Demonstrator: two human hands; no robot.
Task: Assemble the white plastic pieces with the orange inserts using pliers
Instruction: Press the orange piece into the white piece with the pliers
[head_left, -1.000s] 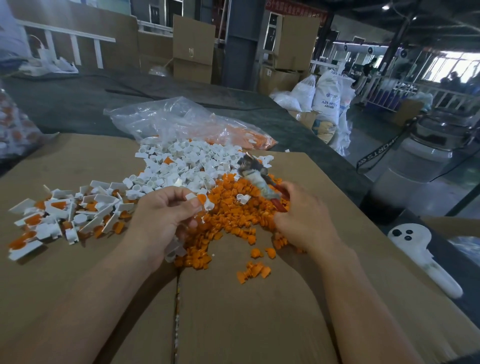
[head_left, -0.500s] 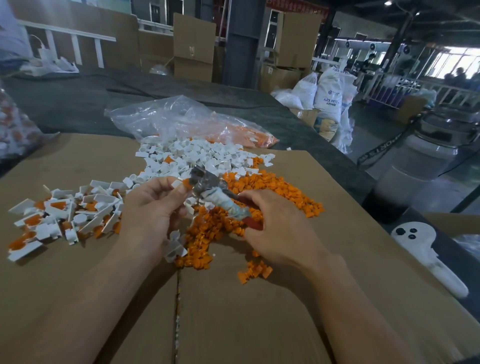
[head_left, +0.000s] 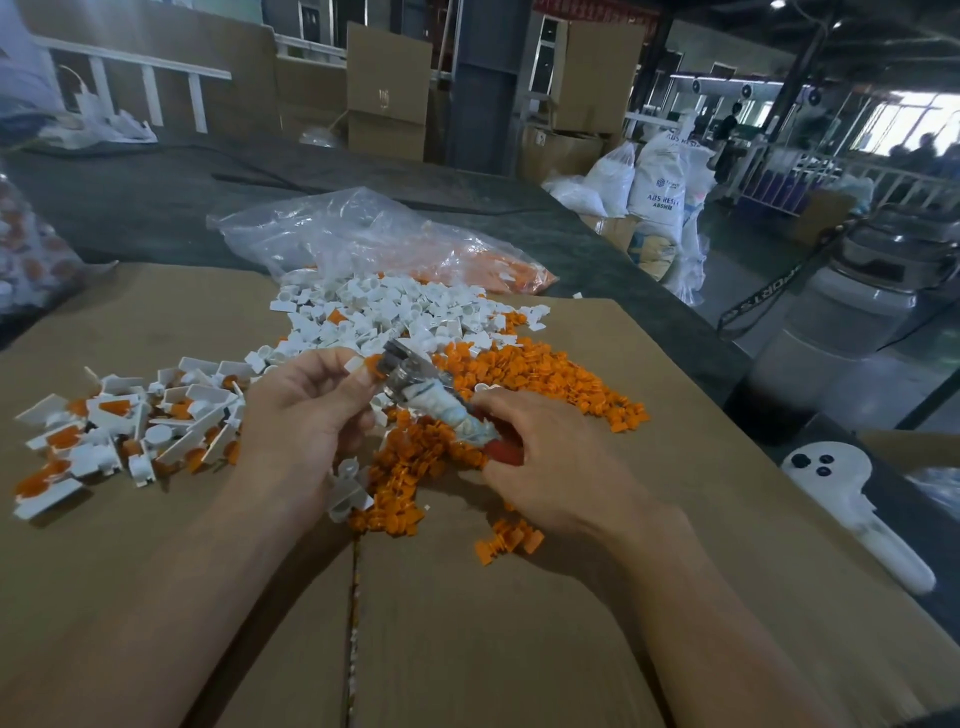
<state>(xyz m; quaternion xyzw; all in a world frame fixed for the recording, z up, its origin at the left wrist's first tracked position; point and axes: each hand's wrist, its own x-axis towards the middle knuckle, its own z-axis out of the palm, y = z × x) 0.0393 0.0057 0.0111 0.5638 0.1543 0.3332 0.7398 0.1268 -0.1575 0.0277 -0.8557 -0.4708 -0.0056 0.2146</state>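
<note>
Being pinched by the left hand, a white piece with orange insert is touched by the pliers, whose handles are gripped by the right hand.

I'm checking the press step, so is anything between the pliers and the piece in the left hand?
Nothing visible stands between them. The left hand pinches a white piece with an orange insert at its fingertips, and the head of the pliers, gripped by the right hand, is right beside it with no visible gap.
</note>
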